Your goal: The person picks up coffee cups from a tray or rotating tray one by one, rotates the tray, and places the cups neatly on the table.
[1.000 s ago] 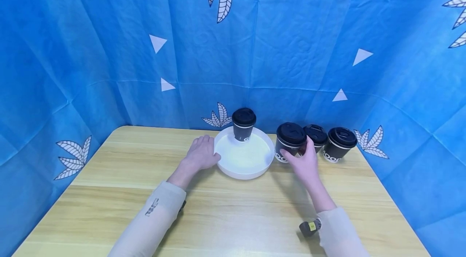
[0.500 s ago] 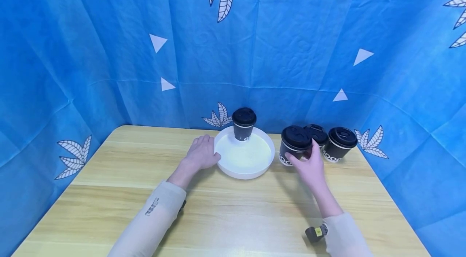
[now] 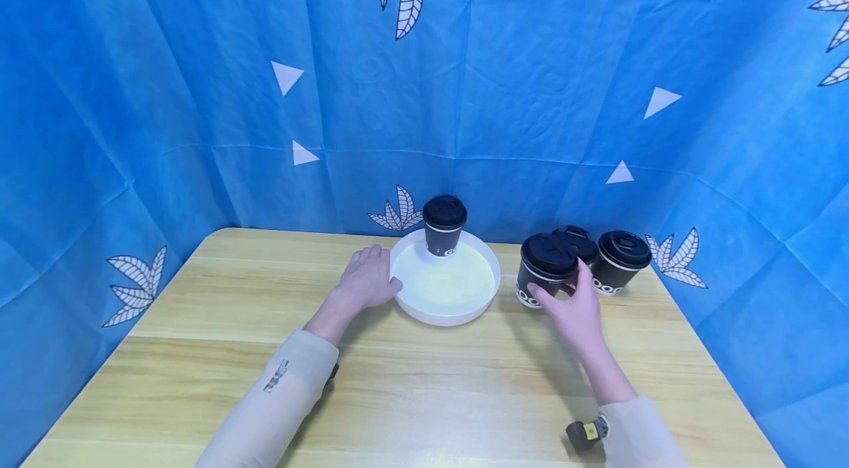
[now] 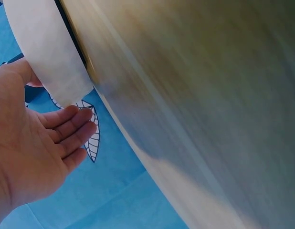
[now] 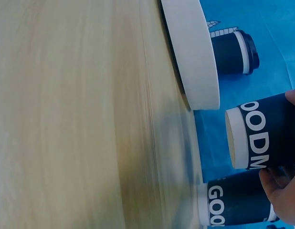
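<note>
My right hand (image 3: pixel 575 309) grips a black paper coffee cup (image 3: pixel 539 284) with a black lid, thumb on the near side. Lettering runs round the cup's lower part. In the right wrist view, the underside of this coffee cup (image 5: pixel 262 129) shows, raised off the table. Left of it stands a round white tray (image 3: pixel 443 319) with another lidded coffee cup (image 3: pixel 442 239) on its far part. My left hand (image 3: pixel 365 280) holds the tray's left rim; in the left wrist view its thumb goes behind the tray wall (image 4: pixel 52 52) and its fingers (image 4: pixel 73 129) lie along the outside.
Two more lidded coffee cups stand at the back right: one (image 3: pixel 578 238) partly hidden behind the held cup, the other (image 3: pixel 618 262) farther right. A blue cloth (image 3: pixel 550 70) hangs behind and beside the wooden table (image 3: pixel 424 394).
My right hand and the held coffee cup have moved right and slightly toward me, away from the tray. The left hand, the tray and the cup on it have stayed put.
</note>
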The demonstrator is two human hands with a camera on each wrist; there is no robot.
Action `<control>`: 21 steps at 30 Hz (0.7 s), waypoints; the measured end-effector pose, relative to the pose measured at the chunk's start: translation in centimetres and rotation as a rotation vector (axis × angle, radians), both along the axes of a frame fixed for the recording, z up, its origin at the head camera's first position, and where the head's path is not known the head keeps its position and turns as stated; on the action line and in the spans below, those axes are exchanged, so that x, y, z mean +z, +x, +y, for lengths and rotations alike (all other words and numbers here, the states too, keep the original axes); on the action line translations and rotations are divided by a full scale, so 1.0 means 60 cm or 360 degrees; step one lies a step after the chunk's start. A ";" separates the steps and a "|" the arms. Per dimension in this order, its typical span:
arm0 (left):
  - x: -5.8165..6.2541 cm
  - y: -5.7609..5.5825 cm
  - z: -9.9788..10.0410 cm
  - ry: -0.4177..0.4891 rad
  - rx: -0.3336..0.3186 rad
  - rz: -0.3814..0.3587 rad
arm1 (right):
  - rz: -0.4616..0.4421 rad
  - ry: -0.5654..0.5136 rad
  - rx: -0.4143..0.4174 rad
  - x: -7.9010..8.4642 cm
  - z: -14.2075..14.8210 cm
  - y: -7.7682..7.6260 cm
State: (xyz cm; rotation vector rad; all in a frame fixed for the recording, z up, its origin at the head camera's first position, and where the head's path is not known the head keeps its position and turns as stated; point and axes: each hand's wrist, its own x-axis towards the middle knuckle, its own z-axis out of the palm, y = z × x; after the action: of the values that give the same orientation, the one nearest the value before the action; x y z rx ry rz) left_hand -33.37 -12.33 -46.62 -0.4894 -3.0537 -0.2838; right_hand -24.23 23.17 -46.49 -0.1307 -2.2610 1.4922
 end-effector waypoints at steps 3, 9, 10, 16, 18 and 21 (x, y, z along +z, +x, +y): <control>0.000 0.000 0.000 -0.0003 -0.0001 -0.0002 | -0.0008 -0.0001 -0.0003 -0.001 0.005 0.004; -0.002 -0.002 -0.001 -0.0001 -0.0002 -0.0003 | -0.0009 0.0010 -0.0028 -0.002 0.015 0.012; -0.002 -0.002 -0.002 -0.0001 -0.0003 -0.0001 | -0.0015 0.0013 -0.0033 -0.003 0.016 0.013; -0.001 0.001 -0.001 0.0004 -0.0001 0.0006 | -0.0051 0.0009 -0.0044 -0.006 0.027 0.020; 0.000 0.002 -0.001 0.0003 0.0004 0.0006 | -0.0055 0.0014 -0.0051 -0.007 0.030 0.022; 0.000 0.003 0.000 0.0006 0.0007 0.0007 | -0.0051 0.0028 -0.0064 -0.008 0.035 0.024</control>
State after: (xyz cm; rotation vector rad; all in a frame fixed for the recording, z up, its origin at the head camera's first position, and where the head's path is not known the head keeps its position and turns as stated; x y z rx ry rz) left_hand -33.20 -12.34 -46.62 -0.4822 -3.0491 -0.2881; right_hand -22.78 25.28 -47.00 -0.1950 -2.2825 1.4593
